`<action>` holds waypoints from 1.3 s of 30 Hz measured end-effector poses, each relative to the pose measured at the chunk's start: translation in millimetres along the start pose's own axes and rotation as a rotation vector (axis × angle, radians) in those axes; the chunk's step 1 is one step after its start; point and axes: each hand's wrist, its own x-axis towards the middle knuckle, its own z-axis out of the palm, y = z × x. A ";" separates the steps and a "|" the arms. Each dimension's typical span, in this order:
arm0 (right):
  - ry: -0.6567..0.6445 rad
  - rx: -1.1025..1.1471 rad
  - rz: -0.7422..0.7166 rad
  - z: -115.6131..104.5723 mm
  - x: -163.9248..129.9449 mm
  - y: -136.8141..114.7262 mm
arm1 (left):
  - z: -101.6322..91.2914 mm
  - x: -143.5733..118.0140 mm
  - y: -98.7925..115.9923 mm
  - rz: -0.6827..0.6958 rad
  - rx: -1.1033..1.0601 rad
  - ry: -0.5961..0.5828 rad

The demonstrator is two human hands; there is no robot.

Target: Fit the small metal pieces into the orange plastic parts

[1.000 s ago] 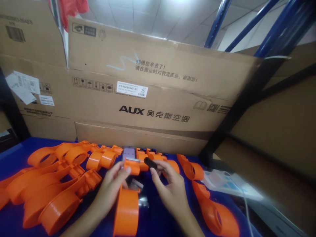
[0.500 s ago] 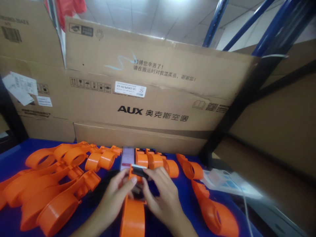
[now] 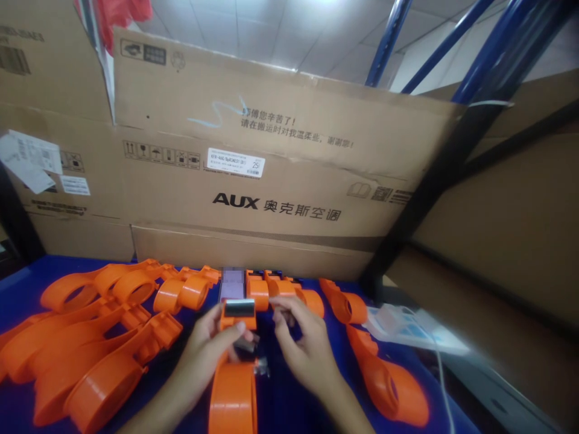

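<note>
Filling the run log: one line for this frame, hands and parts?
left hand: grips orange part at its roller end | right hand: fingers curled beside roller, contents unclear | around: orange parts on blue table

orange tape dispenser point(image 3: 233, 374) upright on blue table, head raised; dark roller at top

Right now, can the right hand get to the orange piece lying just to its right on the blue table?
Probably yes. The right hand is beside that orange piece, with only bare blue table between them.
</note>
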 end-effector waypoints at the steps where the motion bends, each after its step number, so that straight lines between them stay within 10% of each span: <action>1: -0.017 -0.084 0.051 -2.9 1.9 3.7 | -0.3 0.6 0.6 -0.012 -0.021 0.005; 7: -0.291 -0.511 0.315 -7.7 5.8 19.9 | -1.6 0.7 3.1 -0.002 -0.012 0.034; 15: -0.514 -0.528 0.291 7.5 -5.1 29.6 | -7.3 3.8 -1.4 -0.015 -0.030 0.039; 39: -0.560 -0.326 0.192 14.7 -6.7 30.0 | -0.8 -0.2 15.5 -0.019 -0.079 0.135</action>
